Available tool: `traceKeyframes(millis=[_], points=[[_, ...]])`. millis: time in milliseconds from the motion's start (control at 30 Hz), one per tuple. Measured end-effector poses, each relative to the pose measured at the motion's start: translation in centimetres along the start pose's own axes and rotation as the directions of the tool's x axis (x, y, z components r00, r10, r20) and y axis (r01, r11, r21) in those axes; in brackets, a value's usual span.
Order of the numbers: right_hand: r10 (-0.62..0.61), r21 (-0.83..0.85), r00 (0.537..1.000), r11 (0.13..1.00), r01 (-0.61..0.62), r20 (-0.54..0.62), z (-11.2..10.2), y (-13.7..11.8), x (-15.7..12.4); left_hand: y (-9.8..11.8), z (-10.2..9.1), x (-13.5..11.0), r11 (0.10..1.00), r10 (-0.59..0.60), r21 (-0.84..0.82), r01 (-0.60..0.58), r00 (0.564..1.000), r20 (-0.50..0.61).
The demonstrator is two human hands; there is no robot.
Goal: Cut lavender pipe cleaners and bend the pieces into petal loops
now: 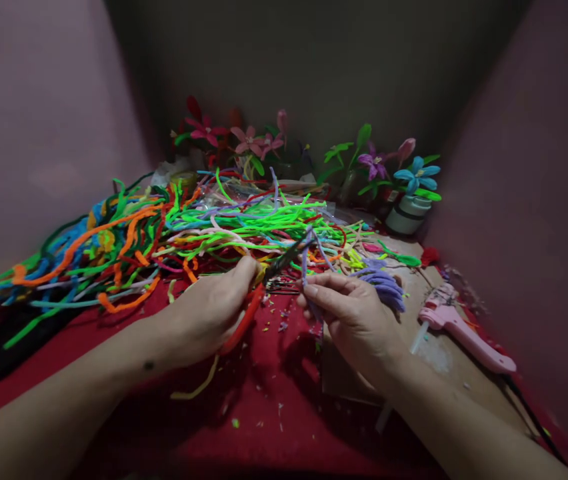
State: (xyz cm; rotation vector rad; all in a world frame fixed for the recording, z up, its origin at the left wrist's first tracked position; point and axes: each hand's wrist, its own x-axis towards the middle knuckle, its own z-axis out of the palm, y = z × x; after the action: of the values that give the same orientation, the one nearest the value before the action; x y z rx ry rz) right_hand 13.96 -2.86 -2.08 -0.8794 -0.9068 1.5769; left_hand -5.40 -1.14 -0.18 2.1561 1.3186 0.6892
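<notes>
My left hand (219, 300) is closed around pliers (284, 260) with red-orange handles and long dark jaws, pointing up and to the right. At the jaw tips is a purple pipe cleaner (305, 257), bent over at its top. The fingers of my right hand (349, 307) pinch its lower part, and some of it is hidden behind them. Just beyond my right hand lies a bundle of purple pipe-cleaner loops (384, 287). A yellow pipe cleaner (199, 383) lies below my left hand.
Many coloured pipe cleaners (244, 227) are heaped at the back and left. Pipe-cleaner flowers (417, 177) stand behind them. A pink glue gun (464, 327) rests on cardboard (344, 373) at right. Small scraps dot the red cloth (264, 427). Walls close in both sides.
</notes>
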Motion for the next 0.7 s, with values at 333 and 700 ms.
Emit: traceKeyframes(millis=[333, 700], points=[[-0.111, -0.014, 0.987, 0.994, 0.110, -0.119, -0.2, -0.7, 0.4, -0.1, 0.8, 0.1, 0.704, 0.066, 0.702, -0.112, 0.993, 0.093], [-0.124, -0.093, 0.987, 0.989, 0.115, -0.099, -0.4, -1.2, 0.2, 0.3, 0.9, 0.1, 0.744, 0.021, 0.667, -0.034, 0.999, 0.028]])
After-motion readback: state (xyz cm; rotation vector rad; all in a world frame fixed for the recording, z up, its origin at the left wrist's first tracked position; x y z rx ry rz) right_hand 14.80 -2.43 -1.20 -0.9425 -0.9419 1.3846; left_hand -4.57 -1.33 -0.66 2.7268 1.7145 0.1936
